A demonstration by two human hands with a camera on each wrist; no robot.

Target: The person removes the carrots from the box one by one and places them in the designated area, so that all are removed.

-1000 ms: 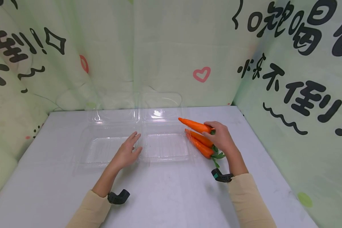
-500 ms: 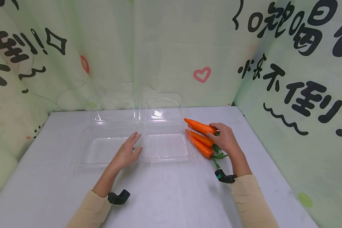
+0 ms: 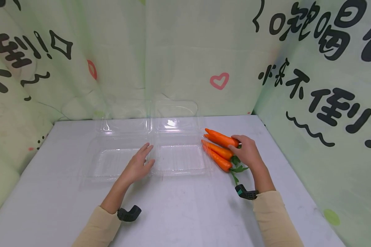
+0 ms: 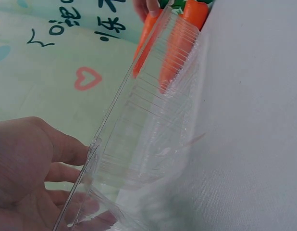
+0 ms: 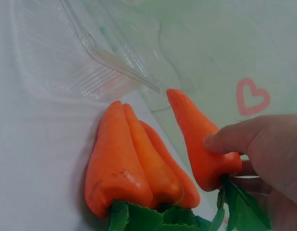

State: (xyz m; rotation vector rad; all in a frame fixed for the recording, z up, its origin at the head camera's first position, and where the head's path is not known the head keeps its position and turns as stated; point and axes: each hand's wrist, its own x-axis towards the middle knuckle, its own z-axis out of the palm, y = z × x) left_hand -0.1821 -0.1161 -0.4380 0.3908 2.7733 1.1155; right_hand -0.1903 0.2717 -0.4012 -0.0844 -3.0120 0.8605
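My right hand [image 3: 246, 151] pinches an orange carrot [image 5: 194, 139] near its leafy end, thumb on its side. The carrot is tilted above three other carrots [image 5: 122, 168] lying together on the table, their green leaves [image 3: 238, 168] toward the front. Two clear plastic boxes with raised lids stand side by side, the right box [image 3: 180, 157] close to the carrot tips. My left hand [image 3: 138, 164] is at the seam between the left box [image 3: 111, 161] and the right one, fingers extended. In the left wrist view its fingertips lie right at the clear rim, partly seen through the plastic.
The lids [image 3: 173, 122] lean up at the table's back edge against a pale green curtain [image 3: 179, 55] with a pink heart. A white cloth [image 3: 179, 212] covers the table. Another printed curtain panel [image 3: 312, 137] borders the right side.
My right hand has moved right and slightly down, drawing the held carrot away from the right box toward the other carrots. The left hand has stayed in place.
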